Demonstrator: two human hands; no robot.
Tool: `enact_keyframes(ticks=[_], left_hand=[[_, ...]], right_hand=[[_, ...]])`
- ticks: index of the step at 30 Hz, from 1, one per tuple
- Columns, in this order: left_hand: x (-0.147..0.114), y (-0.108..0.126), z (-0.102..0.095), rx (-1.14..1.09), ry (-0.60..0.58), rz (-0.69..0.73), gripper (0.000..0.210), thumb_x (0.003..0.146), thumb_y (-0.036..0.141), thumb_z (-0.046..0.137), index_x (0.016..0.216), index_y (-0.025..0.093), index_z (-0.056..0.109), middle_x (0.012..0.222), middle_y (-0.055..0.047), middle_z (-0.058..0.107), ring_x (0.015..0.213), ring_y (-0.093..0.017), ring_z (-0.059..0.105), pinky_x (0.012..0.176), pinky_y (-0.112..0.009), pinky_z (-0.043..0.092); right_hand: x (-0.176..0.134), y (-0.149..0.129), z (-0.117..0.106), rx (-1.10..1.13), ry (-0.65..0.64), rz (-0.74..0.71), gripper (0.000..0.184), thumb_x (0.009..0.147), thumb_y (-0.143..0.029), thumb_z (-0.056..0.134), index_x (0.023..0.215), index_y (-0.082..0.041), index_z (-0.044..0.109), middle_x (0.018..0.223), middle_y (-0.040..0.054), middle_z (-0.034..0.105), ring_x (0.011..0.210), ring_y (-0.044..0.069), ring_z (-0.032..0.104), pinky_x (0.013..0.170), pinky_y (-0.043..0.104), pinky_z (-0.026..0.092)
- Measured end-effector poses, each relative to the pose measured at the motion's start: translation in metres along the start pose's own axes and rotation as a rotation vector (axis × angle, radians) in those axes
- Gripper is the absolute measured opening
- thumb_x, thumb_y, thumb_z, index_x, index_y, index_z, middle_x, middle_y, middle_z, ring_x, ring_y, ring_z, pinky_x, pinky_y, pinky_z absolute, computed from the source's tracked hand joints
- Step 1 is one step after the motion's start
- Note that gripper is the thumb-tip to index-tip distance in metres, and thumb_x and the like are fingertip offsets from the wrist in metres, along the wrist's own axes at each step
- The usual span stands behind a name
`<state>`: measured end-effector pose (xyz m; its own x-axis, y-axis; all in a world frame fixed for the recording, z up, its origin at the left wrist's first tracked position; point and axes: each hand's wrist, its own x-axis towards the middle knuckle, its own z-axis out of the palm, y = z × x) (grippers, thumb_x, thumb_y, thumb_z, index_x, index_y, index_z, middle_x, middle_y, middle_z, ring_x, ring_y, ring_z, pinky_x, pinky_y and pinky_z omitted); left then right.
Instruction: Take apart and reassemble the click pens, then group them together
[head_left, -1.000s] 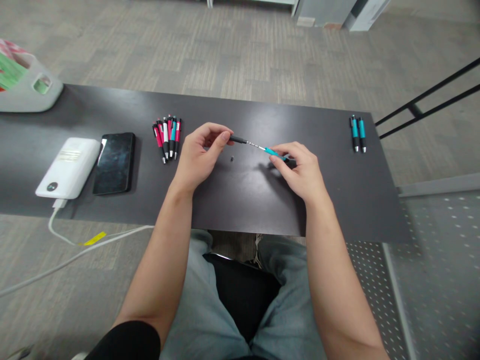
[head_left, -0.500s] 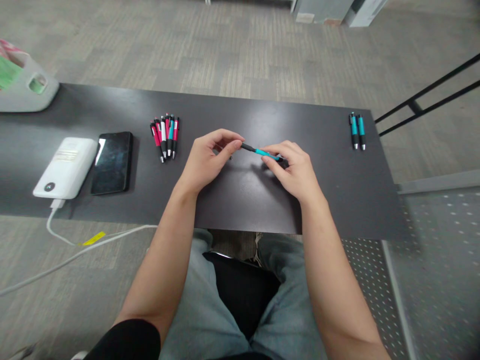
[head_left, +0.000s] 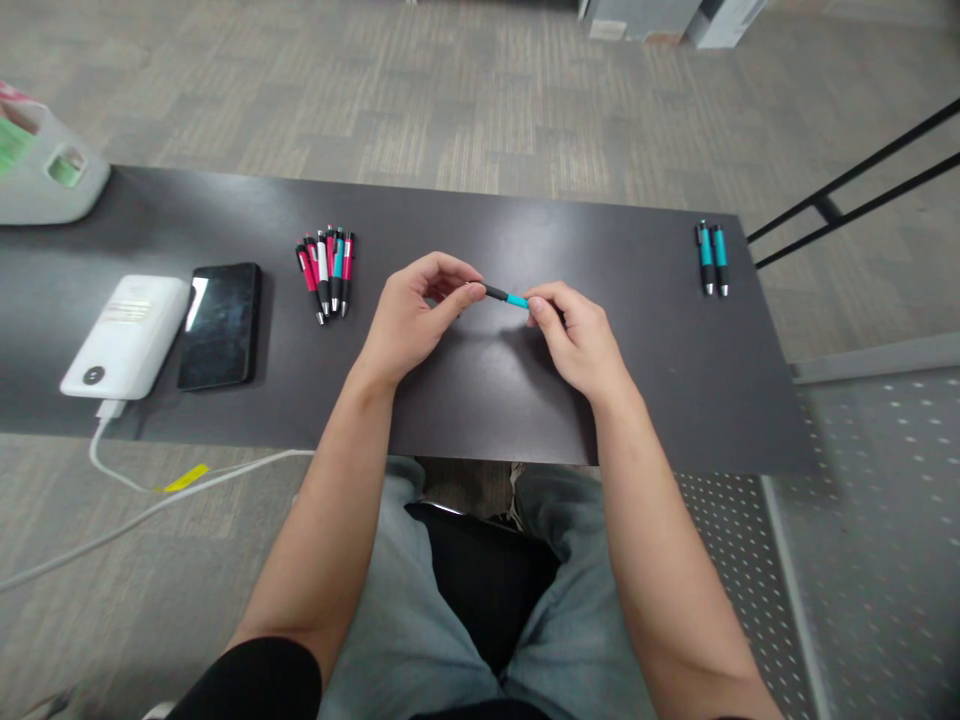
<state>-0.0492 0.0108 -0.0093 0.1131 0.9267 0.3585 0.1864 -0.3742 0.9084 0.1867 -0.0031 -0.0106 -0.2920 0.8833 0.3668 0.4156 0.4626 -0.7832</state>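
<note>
A turquoise and black pen [head_left: 516,299] is held level between my two hands, above the middle of the dark table [head_left: 480,400]. My left hand [head_left: 426,318] pinches its black end between thumb and fingers. Around the turquoise end, my right hand [head_left: 576,335] is closed, and its fingers hide that part. To the left lies a cluster of several red, white and turquoise pens [head_left: 327,272]. At the far right, two turquoise pens [head_left: 712,260] lie side by side.
A white power bank [head_left: 126,335] with a white cable [head_left: 150,512] lies at the left, beside a black phone [head_left: 220,325]. A pale container [head_left: 60,175] sits at the table's far left corner. Black metal bars [head_left: 855,195] stand beyond the right edge.
My right hand has slid along the pen toward my left hand and now covers more of its turquoise part. My left hand keeps its pinch.
</note>
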Motion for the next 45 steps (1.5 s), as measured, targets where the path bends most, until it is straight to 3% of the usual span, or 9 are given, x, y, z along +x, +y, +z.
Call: enact_keyframes(ticks=[3,11,18,23,27,31,35,40,45], left_hand=[[-0.0001,0.0008,-0.0013,-0.004,-0.006,0.004,0.042,0.082,0.060,0.085,0.098,0.022,0.076,0.087,-0.004,0.075,0.077,-0.018,0.067,0.071,-0.030,0.050],[-0.0008,0.0040,-0.0010,0.025,-0.008,-0.045,0.045,0.078,0.063,0.087,0.097,0.022,0.077,0.089,-0.005,0.075,0.079,-0.020,0.069,0.074,-0.032,0.053],[-0.0015,0.0042,-0.0015,0.034,-0.035,-0.022,0.042,0.082,0.061,0.085,0.098,0.023,0.078,0.089,-0.004,0.075,0.080,-0.020,0.069,0.074,-0.032,0.053],[-0.0020,0.0049,-0.0016,0.028,-0.035,-0.019,0.046,0.079,0.064,0.086,0.097,0.023,0.078,0.090,-0.005,0.076,0.080,-0.021,0.069,0.075,-0.034,0.055],[-0.0021,0.0059,-0.0010,0.034,-0.045,-0.038,0.042,0.081,0.062,0.085,0.097,0.023,0.078,0.090,-0.005,0.076,0.081,-0.022,0.069,0.075,-0.035,0.055],[-0.0017,0.0052,-0.0008,0.032,-0.028,-0.032,0.044,0.079,0.063,0.086,0.096,0.023,0.079,0.088,-0.005,0.075,0.080,-0.021,0.069,0.075,-0.034,0.055],[-0.0016,0.0045,-0.0007,0.044,-0.036,-0.047,0.045,0.079,0.064,0.086,0.096,0.024,0.078,0.090,-0.005,0.076,0.081,-0.022,0.069,0.075,-0.035,0.055],[-0.0024,0.0046,-0.0010,0.035,-0.036,-0.031,0.043,0.080,0.062,0.086,0.097,0.023,0.079,0.090,-0.005,0.076,0.080,-0.021,0.069,0.075,-0.034,0.055],[-0.0025,0.0055,-0.0012,0.026,-0.043,-0.021,0.041,0.081,0.060,0.086,0.097,0.023,0.079,0.091,-0.005,0.076,0.081,-0.021,0.069,0.074,-0.034,0.055]], right_hand=[[-0.0011,-0.0033,-0.0009,0.011,0.009,0.032,0.020,0.097,-0.050,0.070,0.109,-0.034,0.067,0.096,0.0023,0.071,0.081,0.025,0.067,0.073,0.041,0.054],[-0.0003,-0.0062,-0.0020,-0.044,-0.046,0.081,0.021,0.100,-0.054,0.063,0.100,-0.034,0.068,0.090,0.0021,0.072,0.084,0.027,0.068,0.082,0.044,0.056],[0.0014,-0.0038,-0.0029,-0.025,-0.051,-0.012,0.017,0.101,-0.048,0.066,0.094,-0.033,0.069,0.091,0.0023,0.070,0.088,0.026,0.067,0.086,0.043,0.052],[0.0010,-0.0027,-0.0017,-0.004,-0.008,0.002,0.020,0.094,-0.051,0.074,0.102,-0.034,0.069,0.096,0.0025,0.071,0.087,0.026,0.067,0.084,0.042,0.054],[0.0010,-0.0037,-0.0013,-0.044,-0.067,0.021,0.029,0.100,-0.059,0.062,0.090,-0.033,0.069,0.088,0.0030,0.070,0.086,0.027,0.068,0.085,0.044,0.054],[0.0004,-0.0033,-0.0009,-0.025,-0.012,0.017,0.025,0.094,-0.057,0.072,0.103,-0.034,0.069,0.095,0.0024,0.071,0.085,0.027,0.067,0.080,0.043,0.054],[0.0006,-0.0031,-0.0012,-0.035,-0.058,-0.003,0.023,0.099,-0.054,0.065,0.092,-0.033,0.070,0.088,0.0024,0.071,0.086,0.027,0.068,0.084,0.044,0.053],[0.0009,-0.0043,-0.0019,-0.016,-0.020,0.008,0.021,0.093,-0.053,0.074,0.100,-0.034,0.070,0.093,0.0019,0.072,0.083,0.027,0.068,0.078,0.043,0.054],[0.0010,-0.0040,-0.0023,-0.022,-0.079,-0.011,0.022,0.100,-0.051,0.064,0.090,-0.033,0.072,0.088,0.0018,0.071,0.085,0.026,0.068,0.082,0.043,0.054]])
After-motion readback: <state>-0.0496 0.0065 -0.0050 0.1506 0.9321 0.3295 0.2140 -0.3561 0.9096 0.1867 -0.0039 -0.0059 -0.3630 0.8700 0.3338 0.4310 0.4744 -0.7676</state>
